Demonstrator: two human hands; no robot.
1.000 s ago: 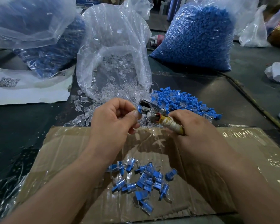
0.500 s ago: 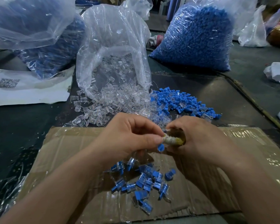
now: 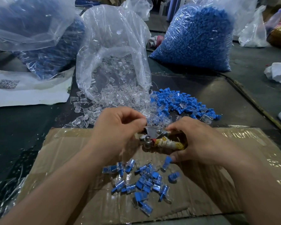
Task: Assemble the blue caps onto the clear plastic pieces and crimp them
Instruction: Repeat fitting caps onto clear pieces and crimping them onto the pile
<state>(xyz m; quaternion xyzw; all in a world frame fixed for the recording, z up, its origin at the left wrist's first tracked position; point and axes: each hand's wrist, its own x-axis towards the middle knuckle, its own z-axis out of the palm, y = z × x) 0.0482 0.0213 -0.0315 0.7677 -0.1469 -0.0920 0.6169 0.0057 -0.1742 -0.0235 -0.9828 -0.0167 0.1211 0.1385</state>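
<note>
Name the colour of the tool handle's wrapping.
The wrapping on the tool is yellow and off-white; the head view shows it.

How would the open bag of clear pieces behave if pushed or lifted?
The bag would probably be floppy: its thin film is crumpled and sagging. It would likely spill more, since its mouth lies open and clear pieces already lie loose on the table. It seems light, being only part full.

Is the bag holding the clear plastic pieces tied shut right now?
No, the clear bag lies with its mouth open, and clear plastic pieces spill out of it onto the dark table.
</note>
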